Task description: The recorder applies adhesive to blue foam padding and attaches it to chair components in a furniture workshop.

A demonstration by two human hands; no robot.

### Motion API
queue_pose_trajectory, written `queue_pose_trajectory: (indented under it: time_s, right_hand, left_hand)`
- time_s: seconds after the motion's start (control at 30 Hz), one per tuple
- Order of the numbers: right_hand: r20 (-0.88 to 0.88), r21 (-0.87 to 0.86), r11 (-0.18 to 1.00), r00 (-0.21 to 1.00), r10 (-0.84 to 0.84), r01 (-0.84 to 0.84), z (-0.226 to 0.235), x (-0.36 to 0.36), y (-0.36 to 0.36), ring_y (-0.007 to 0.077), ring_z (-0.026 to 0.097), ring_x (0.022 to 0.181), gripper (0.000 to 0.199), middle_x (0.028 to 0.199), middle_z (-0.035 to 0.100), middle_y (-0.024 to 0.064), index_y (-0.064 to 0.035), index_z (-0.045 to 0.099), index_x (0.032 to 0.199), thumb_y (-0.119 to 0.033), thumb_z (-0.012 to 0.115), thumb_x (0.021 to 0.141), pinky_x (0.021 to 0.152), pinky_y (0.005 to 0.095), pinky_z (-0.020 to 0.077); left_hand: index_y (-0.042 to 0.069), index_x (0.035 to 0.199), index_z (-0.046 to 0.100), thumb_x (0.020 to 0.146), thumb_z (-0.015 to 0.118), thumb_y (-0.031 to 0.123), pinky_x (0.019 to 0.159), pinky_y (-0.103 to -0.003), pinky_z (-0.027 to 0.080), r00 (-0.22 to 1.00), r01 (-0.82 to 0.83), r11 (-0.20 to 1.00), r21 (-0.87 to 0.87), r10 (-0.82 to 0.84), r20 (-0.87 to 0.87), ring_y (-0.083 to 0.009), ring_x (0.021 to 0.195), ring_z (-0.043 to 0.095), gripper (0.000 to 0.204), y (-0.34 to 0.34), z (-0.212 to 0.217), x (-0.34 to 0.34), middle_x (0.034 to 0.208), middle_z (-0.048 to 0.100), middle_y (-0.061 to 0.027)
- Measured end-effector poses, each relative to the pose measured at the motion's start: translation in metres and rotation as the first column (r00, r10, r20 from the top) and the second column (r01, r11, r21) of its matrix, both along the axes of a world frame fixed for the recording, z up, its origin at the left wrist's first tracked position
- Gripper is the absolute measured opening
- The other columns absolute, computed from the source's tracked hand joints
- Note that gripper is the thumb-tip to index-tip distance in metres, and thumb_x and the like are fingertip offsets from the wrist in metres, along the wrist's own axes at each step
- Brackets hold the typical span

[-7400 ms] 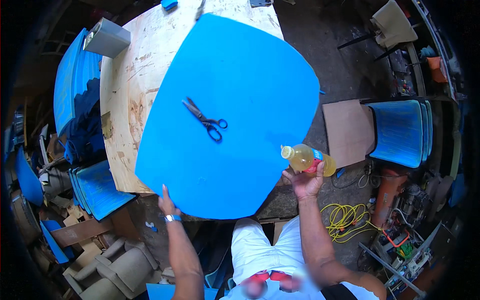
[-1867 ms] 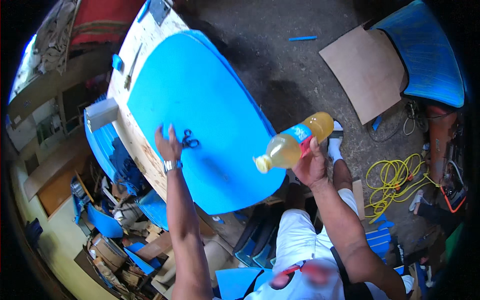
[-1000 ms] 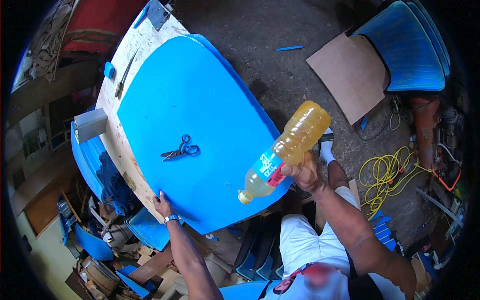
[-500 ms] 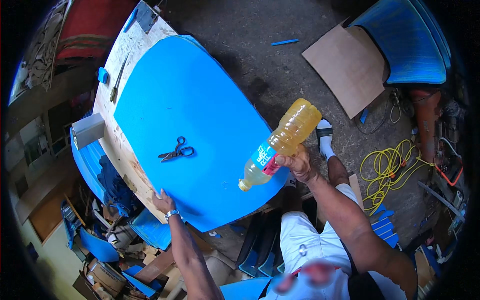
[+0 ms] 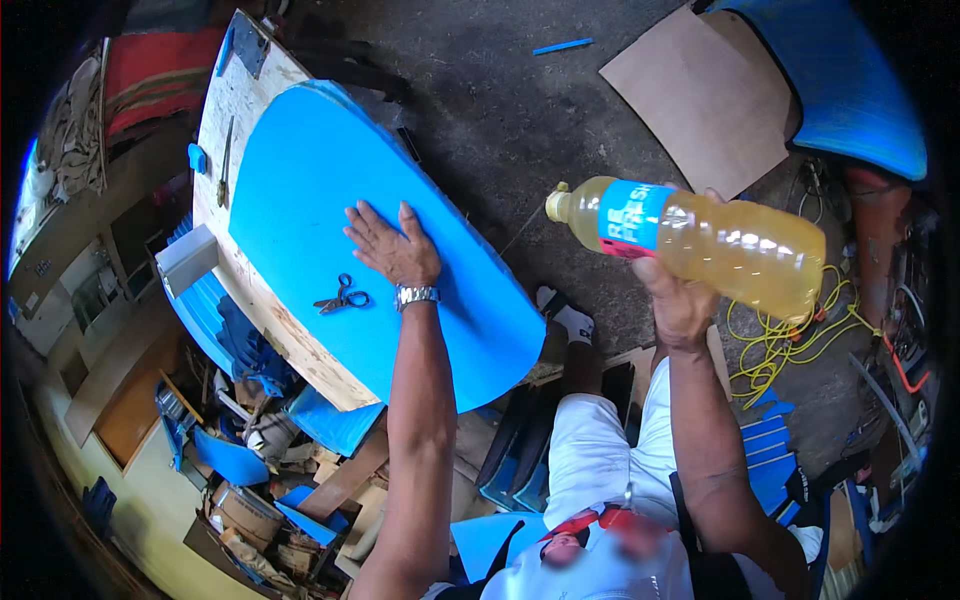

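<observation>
My right hand grips a plastic bottle of yellowish liquid with a blue and pink label, tilted nearly level, its neck toward the left. A thin line, perhaps liquid, shows just below the neck. My left hand, fingers spread, lies flat on a large blue sheet, with a metal watch on its wrist. Dark-handled scissors lie on the sheet, left of that wrist. Beneath the sheet is a wooden worktable, whose bare edge shows along the left.
On the table's left edge lie a long pointed tool and a small blue block. Brown board and blue curved panels stand at the far right. A yellow cord coils on the floor. Scraps clutter the lower left.
My left hand has moved from the sheet's near left edge to its middle. The bottle has swung right, away from the sheet, and its neck has turned from down-left to left.
</observation>
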State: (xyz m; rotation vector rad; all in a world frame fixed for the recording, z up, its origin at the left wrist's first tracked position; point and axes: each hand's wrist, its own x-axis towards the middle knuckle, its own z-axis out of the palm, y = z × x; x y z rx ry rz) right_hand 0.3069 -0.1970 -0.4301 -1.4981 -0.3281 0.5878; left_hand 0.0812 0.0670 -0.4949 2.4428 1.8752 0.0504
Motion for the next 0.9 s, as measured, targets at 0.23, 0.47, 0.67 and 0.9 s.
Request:
queue_pose_trajectory:
  time_s: [0.23,0.47,0.67,0.9]
  right_hand:
    - [0.119,-0.223,0.915,0.922,0.368,-0.337,0.009,0.039,0.041,0.0232,0.057,0.114,0.059,0.125,0.058,0.0145,0.0023,0.048,0.133,-0.005,0.077,0.082,0.1,0.0369,0.0457]
    - [-0.28,0.022,0.943,0.903,0.324,-0.332,-0.034,0.029,0.085,0.021,0.062,0.105,0.038,0.112,0.066,0.0099,0.0002,0.06,0.121,-0.012,0.073,0.087,0.099,0.0356,0.0467]
    - [-0.06,0.169,0.885,0.891,0.449,-0.435,-0.062,0.054,0.245,0.0276,0.068,0.096,0.017,0.104,0.071,0.0122,-0.0049,0.073,0.103,-0.011,0.067,0.088,0.089,0.0387,0.0526]
    - [0.135,0.187,0.831,0.852,0.506,-0.523,-0.108,0.056,0.291,0.021,0.072,0.087,0.027,0.098,0.071,0.0088,-0.0032,0.067,0.108,-0.025,0.068,0.092,0.074,0.035,0.0608]
  left_hand:
    - [0.007,0.156,0.022,0.099,0.036,0.055,0.117,-0.059,0.007,0.997,0.009,1.0,0.022,-0.007,-0.082,-0.0388,0.15,0.01,0.075,-0.001,-0.008,-0.015,0.164,0.015,-0.0152]
    - [0.006,0.156,0.022,0.097,0.036,0.058,0.117,-0.059,0.006,0.997,-0.001,1.0,0.007,0.001,-0.071,-0.0385,0.151,0.01,0.079,-0.001,-0.008,-0.005,0.164,0.015,-0.0157]
    - [0.006,0.156,0.021,0.096,0.035,0.062,0.116,-0.061,0.007,0.999,0.019,1.0,0.024,-0.018,-0.046,-0.0388,0.15,0.011,0.083,-0.004,-0.006,-0.009,0.163,0.015,-0.0172]
    - [0.009,0.156,0.021,0.096,0.036,0.064,0.116,-0.061,0.005,1.0,0.007,1.0,-0.01,-0.007,0.006,-0.038,0.151,0.01,0.083,-0.007,-0.011,0.002,0.164,0.015,-0.0155]
